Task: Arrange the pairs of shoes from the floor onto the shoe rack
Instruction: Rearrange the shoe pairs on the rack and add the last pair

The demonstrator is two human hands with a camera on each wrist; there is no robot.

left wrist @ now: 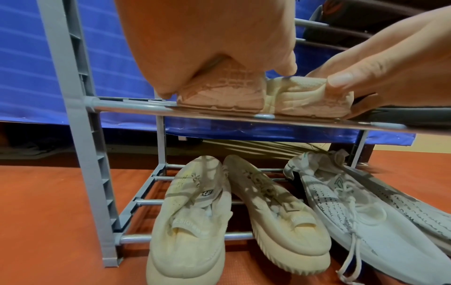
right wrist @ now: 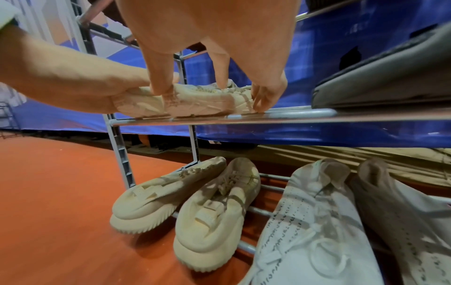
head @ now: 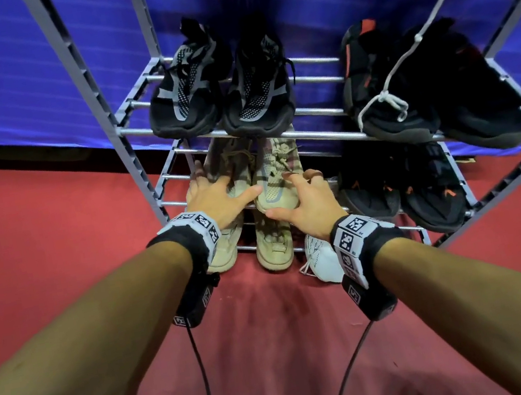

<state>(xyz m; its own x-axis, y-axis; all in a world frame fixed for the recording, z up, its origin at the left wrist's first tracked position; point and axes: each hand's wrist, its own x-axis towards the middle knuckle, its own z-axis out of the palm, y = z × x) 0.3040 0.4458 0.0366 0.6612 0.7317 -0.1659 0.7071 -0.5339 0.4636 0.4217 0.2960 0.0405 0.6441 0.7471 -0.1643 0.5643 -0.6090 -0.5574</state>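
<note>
Your left hand [head: 217,198] lies on the left beige shoe [head: 233,167] of the pair on the rack's second shelf from the bottom. Its fingers are spread and bent down over the upper, with the thumb reaching toward 3 o'clock, close to the toe of the right beige shoe [head: 274,177]. From the left wrist camera the fingertips [left wrist: 288,65] press down on the shoe's top while the sole sits on the front bar; the grip is a loose clasp, not a tight fist.

Your right hand [head: 305,203] clasps the right beige shoe: the thumb lies along the toe at about 9 o'clock of the hand, and the other fingers curve round the far side. In the right wrist view the fingers [right wrist: 161,77] come down over the upper and touch the shoe on both flanks.

Both shoes stand side by side, touching, toes toward you, on the shoe rack [head: 95,97], at the left end of that shelf. At 3 o'clock from them on the same shelf sit black shoes with orange marks [head: 425,192]. One shelf up, at 12 o'clock, a black and grey pair [head: 216,93] rests, with another black pair [head: 424,88] to its right. Below, on the bottom shelf, a cream pair [left wrist: 231,216] lies beside a white pair [left wrist: 361,212], toes jutting over the red floor [head: 51,241].
</note>
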